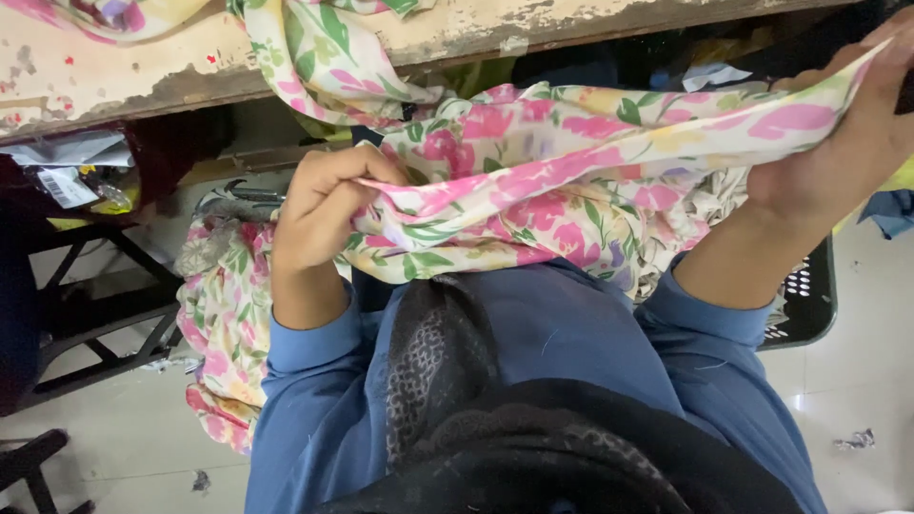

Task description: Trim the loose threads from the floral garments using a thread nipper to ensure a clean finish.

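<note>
My left grip (319, 205) pinches one end of the floral cloth (562, 181), which runs long-axis straight across from it to my right grip (847, 133), pressed shut on the far edge, the slack trailing beyond onto the worn surface (143, 67).

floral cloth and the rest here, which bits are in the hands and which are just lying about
In hand:
- floral cloth, stretched between the left hand and the right hand

Lying about:
- worn wooden table
- black plastic basket
- more floral fabric hanging at the left
- black metal frame under the table
- scraps on the floor
</note>
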